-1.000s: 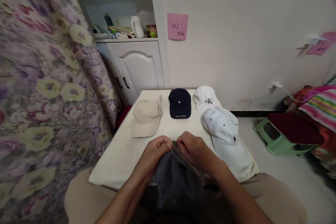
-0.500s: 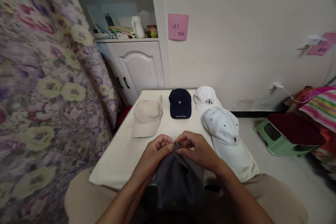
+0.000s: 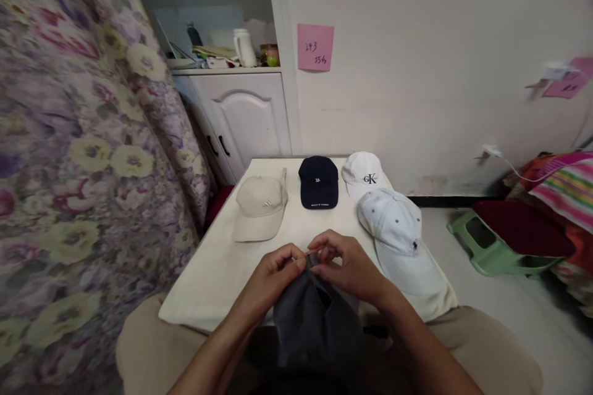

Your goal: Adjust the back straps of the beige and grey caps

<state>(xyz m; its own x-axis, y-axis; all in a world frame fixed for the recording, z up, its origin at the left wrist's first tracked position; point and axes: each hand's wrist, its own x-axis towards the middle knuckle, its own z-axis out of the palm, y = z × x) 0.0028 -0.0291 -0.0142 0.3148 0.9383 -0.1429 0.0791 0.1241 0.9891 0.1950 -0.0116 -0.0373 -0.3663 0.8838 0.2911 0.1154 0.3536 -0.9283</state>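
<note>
L hand [image 3: 271,271] & R hand [image 3: 348,266] meet at the near edge of the table [image 3: 204,284], fingertips pinched together on the top rim of a dark grey cap [image 3: 315,321]. Both are closed on a small strap/buckle bit of that cap; detail too small to make out. The cap hangs down from the pinch toward the person's lap, btwn the two forearms, its opening showing dark inside.

Just beyond the L hand, up & left: beige cap [image 3: 260,205] w/ a small white three-stripe logo on the front, brim toward the person. Straight ahead of both hands: navy cap [image 3: 318,182], small white emblem on the crown and a line of white lettering on the brim, too small to read. Just past the R hand, to its right: pale blue-white cap [image 3: 398,228] w/ eyelets and a tiny dark emblem on its side, brim reaching the table's near right corner. Behind it, partly overlapped: white cap [image 3: 364,171] marked "CK" in black.

Farther out: pink sticky note [image 3: 315,47] on the wall, handwritten "243" plus a second line, unclear. White cabinet [image 3: 241,117] up left, floral fabric [image 3: 69,154] far left, green stool [image 3: 491,247] far right.
</note>
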